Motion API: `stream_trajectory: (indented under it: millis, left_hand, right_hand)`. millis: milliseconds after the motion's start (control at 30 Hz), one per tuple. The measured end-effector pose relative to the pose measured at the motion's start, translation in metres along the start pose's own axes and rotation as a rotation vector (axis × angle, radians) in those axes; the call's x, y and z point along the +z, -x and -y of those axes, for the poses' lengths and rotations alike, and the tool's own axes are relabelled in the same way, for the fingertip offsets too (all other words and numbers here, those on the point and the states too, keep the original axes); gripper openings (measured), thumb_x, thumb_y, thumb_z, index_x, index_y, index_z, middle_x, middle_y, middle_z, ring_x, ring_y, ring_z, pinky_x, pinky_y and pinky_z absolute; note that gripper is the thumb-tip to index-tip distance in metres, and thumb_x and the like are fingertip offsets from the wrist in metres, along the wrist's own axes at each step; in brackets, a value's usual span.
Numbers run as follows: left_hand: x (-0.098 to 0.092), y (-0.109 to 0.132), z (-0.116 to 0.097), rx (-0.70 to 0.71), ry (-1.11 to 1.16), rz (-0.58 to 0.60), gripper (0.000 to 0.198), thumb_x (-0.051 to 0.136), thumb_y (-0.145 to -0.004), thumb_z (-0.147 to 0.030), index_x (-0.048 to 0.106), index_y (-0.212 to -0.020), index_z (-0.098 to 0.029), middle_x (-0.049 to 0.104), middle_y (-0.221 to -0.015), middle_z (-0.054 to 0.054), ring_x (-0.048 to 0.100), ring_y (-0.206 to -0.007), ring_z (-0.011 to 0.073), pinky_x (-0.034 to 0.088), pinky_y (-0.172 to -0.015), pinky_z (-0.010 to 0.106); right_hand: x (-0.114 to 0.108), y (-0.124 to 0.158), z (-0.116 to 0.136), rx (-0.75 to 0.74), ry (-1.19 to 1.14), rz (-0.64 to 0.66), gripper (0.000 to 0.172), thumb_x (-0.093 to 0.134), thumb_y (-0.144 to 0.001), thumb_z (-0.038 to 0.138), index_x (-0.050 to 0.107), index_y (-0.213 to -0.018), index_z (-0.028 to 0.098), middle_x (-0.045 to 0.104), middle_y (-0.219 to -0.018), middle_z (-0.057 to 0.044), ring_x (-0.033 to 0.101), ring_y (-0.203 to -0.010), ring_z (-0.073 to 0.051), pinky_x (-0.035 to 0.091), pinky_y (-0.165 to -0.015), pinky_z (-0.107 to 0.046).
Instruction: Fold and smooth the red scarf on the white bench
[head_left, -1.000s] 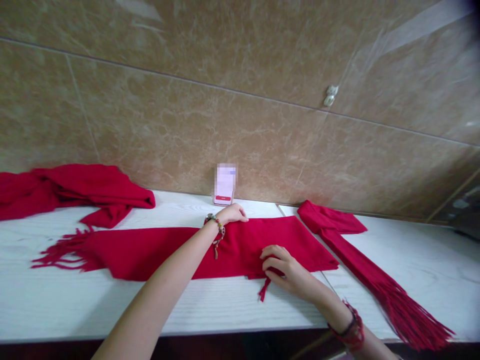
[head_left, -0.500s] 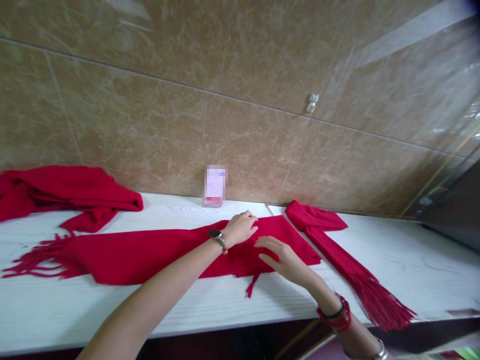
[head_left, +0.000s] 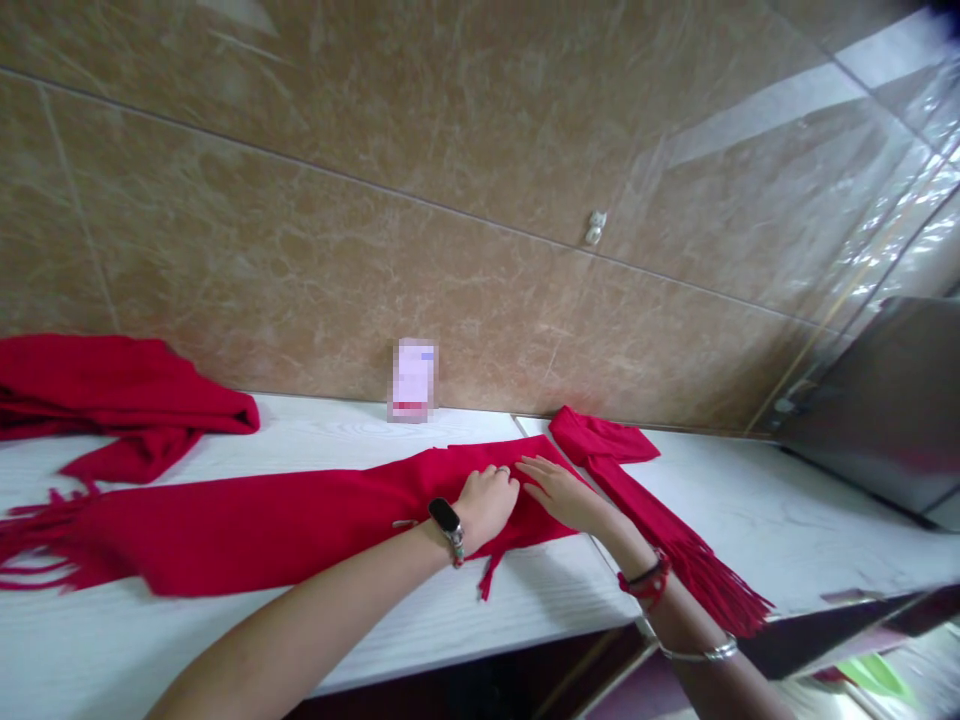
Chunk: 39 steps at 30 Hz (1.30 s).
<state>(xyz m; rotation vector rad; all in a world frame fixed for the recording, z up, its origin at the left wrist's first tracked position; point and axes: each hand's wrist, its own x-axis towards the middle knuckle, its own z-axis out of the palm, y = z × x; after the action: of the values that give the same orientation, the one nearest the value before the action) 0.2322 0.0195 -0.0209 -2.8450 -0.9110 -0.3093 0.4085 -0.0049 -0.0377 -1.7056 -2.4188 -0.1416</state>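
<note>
- Scarf [head_left: 247, 535]: lies flat on the table [head_left: 750, 490] under the left hand [head_left: 487, 500] and right hand [head_left: 559, 490], its long axis running left to right across the grip. Most of its length reaches left of the grip, a short end right. The left hand is nearer its middle and its fringe [head_left: 45, 530], which runs to the picture's edge; the right is nearer the short end.
- Bundle [head_left: 127, 385]: crumpled, well left of the grip, toward the wall [head_left: 300, 300]; its left part is cut off.
- Strip [head_left: 626, 500]: just beyond the right hand, folded at the wall end; the right forearm hides some of it.
- Left hand: fingers bent down onto the scarf; their undersides are hidden, so I cannot tell if they pinch or press.
- Right hand: fingers outstretched, nothing visibly held; whether its tips touch the left fingers is unclear.
- Phone [head_left: 412, 380]: ahead and left of the grip, propped upright, screen blurred.
- Tuft [head_left: 489, 578]: just nearer the person than the left hand, at the scarf's near edge; its join is hard to make out.
</note>
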Motion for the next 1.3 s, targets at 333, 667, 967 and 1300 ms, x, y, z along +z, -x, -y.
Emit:
stream_trajectory:
  millis: [333, 667, 967, 1300]
  left_hand:
    - [-0.002, 0.015, -0.025, -0.225, -0.103, 0.003, 0.030, 0.037, -0.085, -0.004, 0.060, -0.103, -0.008, 0.056, -0.099, 0.015, 0.051, -0.091, 0.0239, 0.045, -0.070, 0.035]
    - [0.006, 0.014, -0.034, -0.369, -0.164, 0.014, 0.029, 0.035, -0.085, -0.005, 0.059, -0.100, -0.009, 0.054, -0.090, 0.015, 0.054, -0.080, 0.0231, 0.048, -0.053, 0.029]
    - [0.006, 0.013, -0.042, -0.348, -0.283, 0.066, 0.028, 0.038, -0.083, -0.003, 0.059, -0.101, -0.009, 0.057, -0.091, 0.016, 0.058, -0.079, 0.0233, 0.053, -0.049, 0.030]
    - [0.008, 0.012, -0.042, -0.358, -0.229, 0.042, 0.030, 0.038, -0.082, -0.004, 0.058, -0.104, -0.010, 0.058, -0.090, 0.017, 0.058, -0.079, 0.0254, 0.052, -0.051, 0.032]
  right_hand:
    - [-0.021, -0.041, -0.008, -0.061, 0.005, 0.026, 0.032, 0.038, -0.085, 0.015, 0.059, -0.109, 0.010, 0.061, -0.111, -0.014, 0.056, -0.103, -0.022, 0.042, -0.092, -0.035]
    - [-0.018, -0.093, -0.017, -0.159, -0.016, 0.093, 0.017, 0.057, -0.076, 0.017, 0.063, -0.092, 0.013, 0.065, -0.092, -0.009, 0.059, -0.084, -0.017, 0.046, -0.078, -0.030]
    - [-0.034, -0.096, -0.018, -0.239, -0.154, 0.152, 0.022, 0.050, -0.081, 0.019, 0.064, -0.097, 0.015, 0.067, -0.092, -0.007, 0.060, -0.083, -0.016, 0.043, -0.077, -0.027]
    - [-0.032, -0.115, -0.021, -0.130, -0.180, 0.061, 0.010, 0.064, -0.068, 0.017, 0.067, -0.077, 0.017, 0.067, -0.074, -0.002, 0.059, -0.069, -0.015, 0.042, -0.063, -0.023]
